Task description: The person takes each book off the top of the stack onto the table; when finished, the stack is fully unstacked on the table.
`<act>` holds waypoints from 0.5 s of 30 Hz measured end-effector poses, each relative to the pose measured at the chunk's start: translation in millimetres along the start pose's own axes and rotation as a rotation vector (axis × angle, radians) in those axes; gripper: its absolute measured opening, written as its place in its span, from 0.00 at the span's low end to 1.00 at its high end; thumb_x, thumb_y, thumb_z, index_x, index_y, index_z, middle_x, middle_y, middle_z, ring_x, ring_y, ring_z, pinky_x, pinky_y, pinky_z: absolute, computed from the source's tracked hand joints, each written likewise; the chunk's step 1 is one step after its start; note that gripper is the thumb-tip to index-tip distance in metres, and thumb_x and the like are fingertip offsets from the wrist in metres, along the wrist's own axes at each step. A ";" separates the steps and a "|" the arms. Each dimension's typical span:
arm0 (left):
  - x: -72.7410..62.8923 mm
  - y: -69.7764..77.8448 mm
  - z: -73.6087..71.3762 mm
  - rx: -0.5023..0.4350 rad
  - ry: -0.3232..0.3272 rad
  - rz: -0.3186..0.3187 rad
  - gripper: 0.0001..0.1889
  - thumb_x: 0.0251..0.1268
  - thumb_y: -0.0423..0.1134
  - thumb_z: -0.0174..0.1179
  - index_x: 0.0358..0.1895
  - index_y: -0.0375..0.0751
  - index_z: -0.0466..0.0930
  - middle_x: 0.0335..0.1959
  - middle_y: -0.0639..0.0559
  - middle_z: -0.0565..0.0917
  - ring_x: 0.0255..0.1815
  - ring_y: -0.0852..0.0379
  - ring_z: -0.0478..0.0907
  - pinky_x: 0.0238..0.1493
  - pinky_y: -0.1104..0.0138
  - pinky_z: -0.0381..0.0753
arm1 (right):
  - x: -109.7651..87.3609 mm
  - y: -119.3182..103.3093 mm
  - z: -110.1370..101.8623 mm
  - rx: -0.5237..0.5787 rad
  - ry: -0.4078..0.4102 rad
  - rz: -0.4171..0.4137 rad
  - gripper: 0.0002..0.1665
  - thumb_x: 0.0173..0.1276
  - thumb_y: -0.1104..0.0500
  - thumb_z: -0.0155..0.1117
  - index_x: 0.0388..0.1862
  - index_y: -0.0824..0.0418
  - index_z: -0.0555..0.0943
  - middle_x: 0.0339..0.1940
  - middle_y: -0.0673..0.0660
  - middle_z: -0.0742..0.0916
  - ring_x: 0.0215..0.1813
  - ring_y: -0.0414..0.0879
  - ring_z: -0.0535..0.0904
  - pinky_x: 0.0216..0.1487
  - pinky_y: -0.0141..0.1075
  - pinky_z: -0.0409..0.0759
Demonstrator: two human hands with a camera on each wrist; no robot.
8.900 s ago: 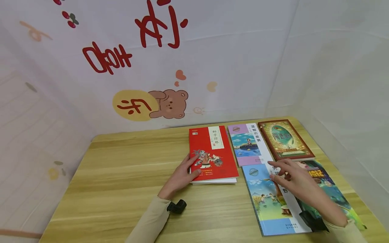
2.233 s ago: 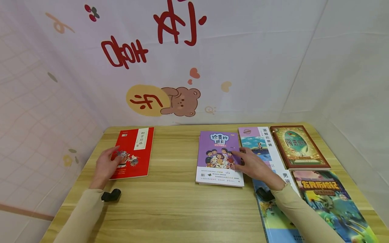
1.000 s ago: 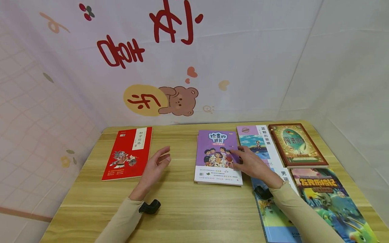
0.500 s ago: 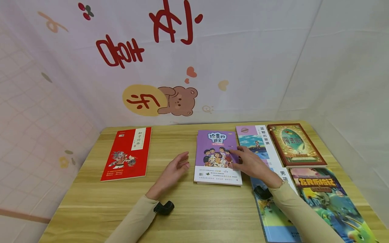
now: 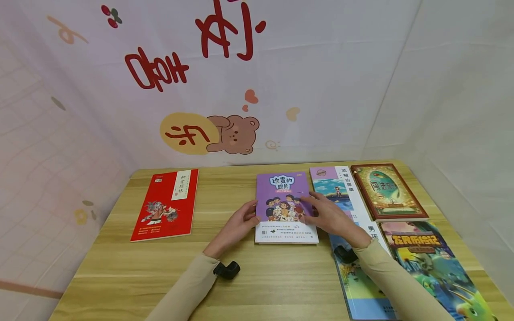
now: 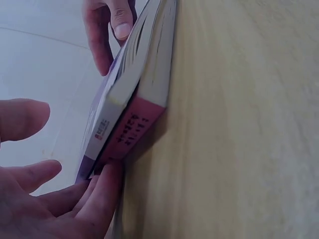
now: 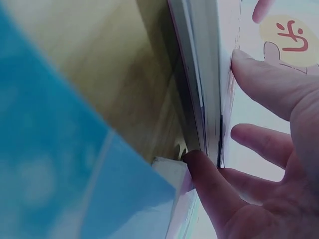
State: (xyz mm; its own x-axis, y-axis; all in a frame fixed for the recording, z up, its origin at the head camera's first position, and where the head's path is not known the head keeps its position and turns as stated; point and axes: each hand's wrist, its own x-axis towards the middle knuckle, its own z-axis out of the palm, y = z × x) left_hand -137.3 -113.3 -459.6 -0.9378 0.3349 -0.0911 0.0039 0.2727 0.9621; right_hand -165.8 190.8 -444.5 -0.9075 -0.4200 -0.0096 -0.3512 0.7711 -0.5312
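A purple paperback book (image 5: 284, 200) lies face up in the middle of the table, on top of a book with a pink spine (image 6: 133, 130). The left hand (image 5: 237, 225) is at their left side; in the left wrist view its fingers touch the spines from below while the thumb stands apart. On the right side, the right hand (image 5: 331, 218) holds the purple book, thumb on the cover and a fingertip low against the page edges in the right wrist view. A red book (image 5: 166, 209) lies alone at the left.
Along the right lie a pink and white book (image 5: 335, 196), a blue and white book (image 5: 365, 285) partly under the right forearm, a brown bordered book (image 5: 387, 191) and a green dinosaur book (image 5: 435, 267). A printed white cloth (image 5: 321, 80) hangs behind the wooden table (image 5: 132, 276).
The red book, earlier atop the middle stack, now lies at the left. My left hand has left it and moved right to the purple book. My right hand has stayed there lately.
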 end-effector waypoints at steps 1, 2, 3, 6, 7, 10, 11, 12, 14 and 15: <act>0.6 0.2 0.3 0.002 -0.002 -0.007 0.33 0.78 0.36 0.55 0.81 0.35 0.56 0.75 0.33 0.69 0.72 0.39 0.71 0.70 0.48 0.72 | 0.1 -0.2 0.0 0.001 -0.002 -0.003 0.41 0.70 0.48 0.73 0.76 0.63 0.72 0.77 0.76 0.66 0.73 0.75 0.66 0.63 0.69 0.71; 1.3 0.1 0.5 0.002 -0.005 -0.008 0.34 0.78 0.36 0.55 0.81 0.35 0.56 0.75 0.33 0.69 0.72 0.39 0.71 0.69 0.48 0.72 | 0.2 -0.1 0.2 -0.001 -0.004 -0.007 0.41 0.70 0.47 0.73 0.76 0.63 0.72 0.78 0.76 0.66 0.74 0.75 0.65 0.64 0.69 0.70; 1.9 0.2 0.4 -0.001 -0.012 -0.013 0.34 0.78 0.36 0.56 0.82 0.36 0.56 0.75 0.34 0.69 0.72 0.40 0.71 0.69 0.48 0.72 | 0.2 -0.1 0.4 -0.001 -0.007 -0.013 0.42 0.70 0.47 0.72 0.77 0.64 0.71 0.78 0.76 0.65 0.74 0.76 0.64 0.64 0.69 0.70; 2.9 -1.1 -0.2 0.001 -0.009 -0.028 0.34 0.77 0.37 0.58 0.82 0.42 0.58 0.74 0.37 0.71 0.70 0.42 0.72 0.68 0.51 0.74 | 1.4 -0.1 2.1 0.008 -0.025 -0.028 0.44 0.71 0.44 0.71 0.78 0.64 0.69 0.80 0.75 0.63 0.75 0.76 0.62 0.66 0.69 0.68; 3.5 -2.3 -0.6 -0.012 -0.001 -0.032 0.34 0.76 0.37 0.59 0.82 0.42 0.59 0.73 0.38 0.72 0.69 0.43 0.73 0.67 0.51 0.75 | 1.9 -0.1 2.9 0.016 -0.036 -0.034 0.45 0.71 0.44 0.71 0.78 0.64 0.69 0.80 0.76 0.61 0.75 0.76 0.62 0.67 0.69 0.67; 4.6 -6.2 -2.3 -0.054 0.049 -0.047 0.33 0.74 0.35 0.61 0.80 0.42 0.64 0.71 0.38 0.74 0.66 0.44 0.75 0.64 0.53 0.77 | 4.4 -1.0 5.6 0.033 -0.066 -0.050 0.46 0.72 0.42 0.70 0.79 0.64 0.67 0.80 0.76 0.60 0.76 0.76 0.61 0.69 0.68 0.65; 5.3 -8.0 -2.9 -0.081 0.066 -0.053 0.32 0.74 0.34 0.61 0.79 0.42 0.66 0.71 0.37 0.74 0.66 0.43 0.76 0.64 0.53 0.77 | 5.1 -1.3 6.3 0.043 -0.074 -0.053 0.46 0.72 0.42 0.70 0.79 0.64 0.67 0.80 0.76 0.60 0.76 0.76 0.61 0.70 0.68 0.65; 6.0 -9.4 -3.4 -0.109 0.080 -0.059 0.31 0.73 0.32 0.61 0.78 0.41 0.67 0.72 0.36 0.73 0.67 0.42 0.75 0.65 0.53 0.76 | 5.8 -1.9 6.9 0.051 -0.079 -0.058 0.46 0.72 0.42 0.70 0.79 0.65 0.67 0.80 0.76 0.60 0.76 0.76 0.61 0.70 0.68 0.65; 6.8 -11.8 -4.3 -0.158 0.092 -0.063 0.30 0.73 0.31 0.61 0.77 0.40 0.68 0.74 0.34 0.70 0.69 0.40 0.74 0.67 0.52 0.75 | 6.6 -3.0 7.7 0.058 -0.083 -0.067 0.46 0.71 0.43 0.70 0.79 0.65 0.67 0.80 0.76 0.61 0.76 0.75 0.62 0.70 0.67 0.64; 7.5 -12.6 -4.5 -0.182 0.089 -0.068 0.30 0.73 0.31 0.60 0.77 0.41 0.69 0.75 0.34 0.69 0.70 0.40 0.73 0.69 0.52 0.74 | 6.8 -3.3 8.0 0.064 -0.086 -0.072 0.46 0.72 0.43 0.70 0.79 0.65 0.67 0.80 0.76 0.62 0.76 0.75 0.62 0.70 0.67 0.65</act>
State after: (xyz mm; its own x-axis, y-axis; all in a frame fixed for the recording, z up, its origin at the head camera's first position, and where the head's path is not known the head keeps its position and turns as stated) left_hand -146.0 -118.3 -471.3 -0.9609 0.2377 -0.1418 -0.1153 0.1220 0.9858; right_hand -169.0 181.6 -449.6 -0.8566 -0.5145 -0.0403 -0.3967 0.7064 -0.5862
